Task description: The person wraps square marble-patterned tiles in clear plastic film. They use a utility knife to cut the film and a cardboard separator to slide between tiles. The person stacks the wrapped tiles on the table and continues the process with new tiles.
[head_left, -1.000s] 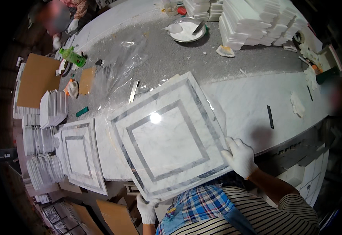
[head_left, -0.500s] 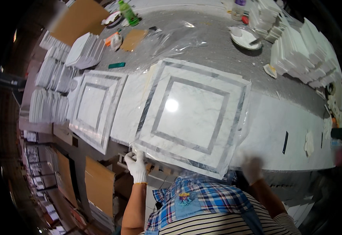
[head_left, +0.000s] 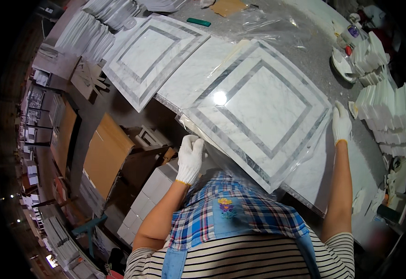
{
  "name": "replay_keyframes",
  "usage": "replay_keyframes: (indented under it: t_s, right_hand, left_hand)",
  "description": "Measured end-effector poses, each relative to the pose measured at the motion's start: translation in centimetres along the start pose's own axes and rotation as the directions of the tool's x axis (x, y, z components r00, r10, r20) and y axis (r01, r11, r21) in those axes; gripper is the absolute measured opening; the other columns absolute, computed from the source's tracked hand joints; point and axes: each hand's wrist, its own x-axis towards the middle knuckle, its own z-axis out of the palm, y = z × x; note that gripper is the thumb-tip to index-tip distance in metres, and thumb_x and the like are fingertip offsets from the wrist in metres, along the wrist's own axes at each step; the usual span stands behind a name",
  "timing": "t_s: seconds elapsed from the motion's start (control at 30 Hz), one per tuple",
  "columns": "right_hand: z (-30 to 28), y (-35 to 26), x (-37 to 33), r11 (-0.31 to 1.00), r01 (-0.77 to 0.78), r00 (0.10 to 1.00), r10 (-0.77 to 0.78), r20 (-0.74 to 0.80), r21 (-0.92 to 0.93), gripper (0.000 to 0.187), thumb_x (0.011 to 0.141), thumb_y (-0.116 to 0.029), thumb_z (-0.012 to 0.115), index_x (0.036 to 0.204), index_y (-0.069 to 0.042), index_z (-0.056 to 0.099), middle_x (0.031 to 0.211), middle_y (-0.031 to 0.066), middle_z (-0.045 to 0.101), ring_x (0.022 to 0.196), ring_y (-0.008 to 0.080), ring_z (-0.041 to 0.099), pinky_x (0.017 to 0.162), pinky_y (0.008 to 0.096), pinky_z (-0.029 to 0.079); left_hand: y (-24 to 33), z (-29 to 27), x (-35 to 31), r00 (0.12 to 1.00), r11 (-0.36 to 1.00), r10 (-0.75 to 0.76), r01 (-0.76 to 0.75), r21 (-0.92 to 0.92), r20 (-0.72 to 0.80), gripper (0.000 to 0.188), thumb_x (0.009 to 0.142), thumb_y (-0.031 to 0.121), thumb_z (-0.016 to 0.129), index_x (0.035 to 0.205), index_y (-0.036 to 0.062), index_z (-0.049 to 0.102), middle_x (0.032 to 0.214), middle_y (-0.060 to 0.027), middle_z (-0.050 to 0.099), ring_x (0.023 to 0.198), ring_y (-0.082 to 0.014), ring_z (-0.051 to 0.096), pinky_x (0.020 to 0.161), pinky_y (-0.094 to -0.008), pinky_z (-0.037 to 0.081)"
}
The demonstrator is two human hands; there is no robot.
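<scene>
A square white marble-look panel (head_left: 268, 107) with grey inlaid bands lies before me on the worktable. Clear plastic film (head_left: 299, 163) sticks out from under its near edges. My left hand (head_left: 190, 158), in a white knitted glove, is closed beside the panel's near-left edge. Its fingertips pinch at the film there, though the exact grip is partly hidden. At the panel's right corner is my gloved right hand (head_left: 341, 124), its fingers stretched along the corner and touching it. A second banded panel (head_left: 152, 55) lies farther left on the table.
Stacks of white tiles (head_left: 86, 38) stand at the far left, and more tile stacks (head_left: 386, 116) at the right. A white bowl (head_left: 342, 65) and a green strip (head_left: 199, 22) lie on the table. Brown boards (head_left: 106, 156) lean below at left.
My view has turned, so the panels appear rotated and shifted. My right hand has moved from beside the near edge to the panel's right corner. My left hand stays near the left edge.
</scene>
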Motion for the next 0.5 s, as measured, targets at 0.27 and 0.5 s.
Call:
replay_keyframes:
  t_s: [0.27,0.5]
  right_hand:
    - [1.8,2.1,3.7,0.999,-0.049,0.991,0.048,0.125,-0.001,0.039,0.093,-0.021,0.045,0.124,-0.020,0.069,0.127,0.0120,0.066,0.121,0.0323,0.059,0.104,0.0404,0.045]
    - [1.6,-0.7,2.7,0.985,-0.131,0.980,0.111,0.165,0.114,0.038,0.093,-0.020,0.048,0.124,-0.013,0.070,0.129,0.0138,0.066,0.124,0.0308,0.059,0.107,0.0376,0.043]
  left_hand:
    - [0.4,2.2,4.0,0.990,0.964,0.128,-0.137,0.228,0.054,0.021,0.094,0.019,0.060,0.095,-0.0010,0.054,0.070,-0.0087,0.063,0.055,-0.0162,0.060,0.050,-0.0310,0.051]
    - [1.3,1.2,5.1,0.994,0.984,-0.062,0.045,0.172,0.095,0.027,0.093,0.018,0.058,0.075,-0.0016,0.052,0.065,-0.0127,0.060,0.049,-0.0209,0.059,0.045,-0.0356,0.048]
